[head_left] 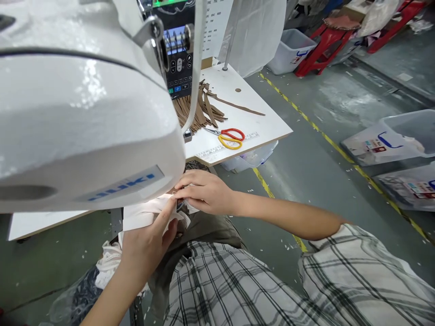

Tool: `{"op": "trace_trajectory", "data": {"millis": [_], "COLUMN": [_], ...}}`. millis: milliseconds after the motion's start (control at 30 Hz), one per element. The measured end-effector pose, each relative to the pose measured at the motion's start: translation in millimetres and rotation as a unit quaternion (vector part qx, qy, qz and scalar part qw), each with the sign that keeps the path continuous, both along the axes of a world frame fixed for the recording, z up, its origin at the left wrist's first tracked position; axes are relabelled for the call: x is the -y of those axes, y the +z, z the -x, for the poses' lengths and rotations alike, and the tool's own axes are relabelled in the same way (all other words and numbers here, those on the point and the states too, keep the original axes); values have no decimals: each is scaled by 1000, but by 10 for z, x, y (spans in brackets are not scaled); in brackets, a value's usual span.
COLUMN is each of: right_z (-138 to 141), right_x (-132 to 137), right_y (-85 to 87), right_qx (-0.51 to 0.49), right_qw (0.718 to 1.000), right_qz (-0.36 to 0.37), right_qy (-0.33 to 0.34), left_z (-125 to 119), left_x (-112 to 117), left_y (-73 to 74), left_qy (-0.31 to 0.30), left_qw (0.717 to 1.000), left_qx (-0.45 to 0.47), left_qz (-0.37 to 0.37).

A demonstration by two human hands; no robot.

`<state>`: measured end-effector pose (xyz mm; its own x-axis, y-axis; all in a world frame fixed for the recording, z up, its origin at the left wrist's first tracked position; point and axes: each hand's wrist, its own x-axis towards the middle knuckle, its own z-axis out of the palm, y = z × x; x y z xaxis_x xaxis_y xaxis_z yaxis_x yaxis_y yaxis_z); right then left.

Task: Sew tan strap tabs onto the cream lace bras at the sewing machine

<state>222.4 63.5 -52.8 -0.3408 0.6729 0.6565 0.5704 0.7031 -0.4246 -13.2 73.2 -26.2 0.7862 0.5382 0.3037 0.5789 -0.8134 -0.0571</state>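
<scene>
Fingers [165,217] of the left hand [145,241] are laid on white cloth [136,216] by the sewing machine [102,122]; the right hand [213,194] is bunched alongside; whether either pinches cannot be told.

"Where does the light hit hardest?"
"Glare speckles the white machine head [84,86] at upper left, and a bright glow falls on the white cloth [139,216] just beneath it."
"Anything dim?"
"The floor [34,271] darkens at lower left, but carries a pale sheen at upper right."
"Sharpness?"
"Fair on the scissors [220,133] above centre; the blue lettering [121,187] looks soft."
"Distortion?"
"Yes, the plaid sleeve [370,267] stretches towards the lower right corner."
</scene>
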Motion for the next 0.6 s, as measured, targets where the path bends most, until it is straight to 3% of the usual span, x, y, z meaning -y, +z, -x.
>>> {"op": "trace_trajectory", "data": {"millis": [133, 267, 333, 400, 500, 533, 600], "right_z": [-10, 2, 17, 40, 102, 129, 182], "right_x": [-9, 75, 133, 154, 58, -7, -160], "right_y": [-49, 0, 10, -4, -50, -62, -70], "right_qx": [53, 80, 46, -58, -264, -306, -323], "right_qw": [995, 990, 996, 988, 902, 880, 883], "right_qz": [-79, -84, -15, 132, 342, 362, 339], "right_qy": [-38, -83, -77, -48, -10, -14, -40], "left_z": [129, 168, 125, 66, -1, -15, -39], "left_x": [-90, -183, -177, -130, -17, 23, 98], "left_y": [3, 49, 82, 113, 139, 139, 126], "left_qy": [-42, -83, -66, -34, 18, 35, 68], "left_qw": [995, 990, 993, 995, 993, 992, 989], "left_qx": [17, 7, 7, -3, -26, -31, -31], "left_qz": [84, 114, 94, 93, 116, 122, 124]}}
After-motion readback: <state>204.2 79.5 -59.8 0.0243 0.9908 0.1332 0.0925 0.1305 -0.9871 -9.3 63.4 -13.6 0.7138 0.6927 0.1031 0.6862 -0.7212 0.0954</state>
